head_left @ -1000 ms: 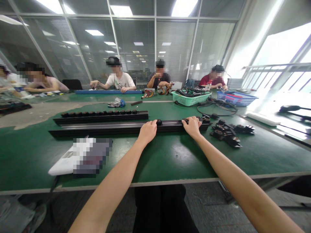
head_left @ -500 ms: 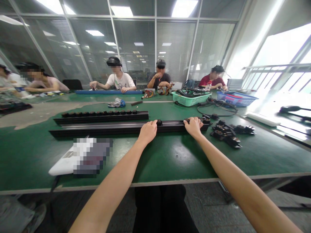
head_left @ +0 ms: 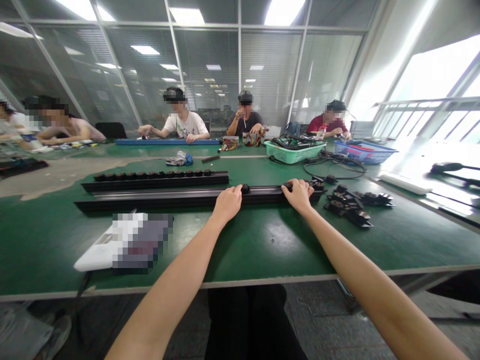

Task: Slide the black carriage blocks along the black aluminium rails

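Note:
A long black metal rail (head_left: 157, 200) with a channel along its top lies across the green table in front of me. My left hand (head_left: 227, 204) is closed over its near edge, fingertips against a small black part (head_left: 245, 188) seated in the channel. Closer to the rail's right end, my right hand (head_left: 299, 195) is closed on another small black part (head_left: 288, 186), mostly hidden by the fingers. Behind it lies a second, shorter black rail (head_left: 157, 183), with a row of several similar parts along its top.
Loose black parts (head_left: 347, 205) are piled right of the rail. A green basket (head_left: 294, 154) of cables and a blue basket (head_left: 365, 154) stand farther back. A white device (head_left: 99, 250) lies at front left, a glove (head_left: 180, 159) beyond the rails. Several people sit across the table.
My hands keep nearly the same hold on the rail and its parts. Across the table, the person in dark clothing has shifted their head and hands slightly.

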`<act>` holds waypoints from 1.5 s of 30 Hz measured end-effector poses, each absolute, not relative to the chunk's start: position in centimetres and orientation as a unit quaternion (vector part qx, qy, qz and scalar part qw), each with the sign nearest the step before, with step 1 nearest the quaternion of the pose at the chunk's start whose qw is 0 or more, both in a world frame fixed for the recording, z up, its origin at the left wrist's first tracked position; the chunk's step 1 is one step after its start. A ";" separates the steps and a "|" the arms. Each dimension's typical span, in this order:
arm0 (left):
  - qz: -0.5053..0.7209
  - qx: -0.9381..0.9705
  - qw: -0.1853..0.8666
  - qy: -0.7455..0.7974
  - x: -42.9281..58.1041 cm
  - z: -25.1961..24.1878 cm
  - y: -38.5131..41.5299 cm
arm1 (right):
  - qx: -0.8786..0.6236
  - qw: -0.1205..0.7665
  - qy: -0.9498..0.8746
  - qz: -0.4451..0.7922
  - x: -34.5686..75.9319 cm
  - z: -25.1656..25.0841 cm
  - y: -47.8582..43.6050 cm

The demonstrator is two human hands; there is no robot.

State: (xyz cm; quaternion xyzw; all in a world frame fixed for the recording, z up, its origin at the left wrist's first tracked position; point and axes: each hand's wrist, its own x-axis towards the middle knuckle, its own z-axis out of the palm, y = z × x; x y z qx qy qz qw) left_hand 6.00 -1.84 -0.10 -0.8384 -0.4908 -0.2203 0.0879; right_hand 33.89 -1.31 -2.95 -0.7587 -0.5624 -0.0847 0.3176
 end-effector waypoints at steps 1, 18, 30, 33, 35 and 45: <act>-0.221 -0.838 0.088 -0.491 6.0 -0.1 -1.8 | -0.756 0.321 -0.564 -0.086 34.0 -3.0 -1.2; -0.226 -0.839 0.086 -0.488 6.0 -0.2 -1.8 | -0.760 0.333 -0.550 -0.098 34.8 -2.8 -1.2; -0.221 -0.838 0.085 -0.491 6.0 0.0 -2.0 | -0.764 0.325 -0.550 -0.094 35.1 -2.7 -1.2; -0.222 -0.837 0.084 -0.492 6.0 0.0 -1.9 | -0.764 0.325 -0.549 -0.096 35.1 -2.6 -1.3; -0.222 -0.837 0.084 -0.493 6.0 0.0 -1.9 | -0.765 0.324 -0.547 -0.097 35.2 -2.6 -1.3; -0.221 -0.837 0.088 -0.493 6.0 -0.1 -1.8 | -0.775 0.315 -0.540 -0.094 35.9 -2.8 -1.0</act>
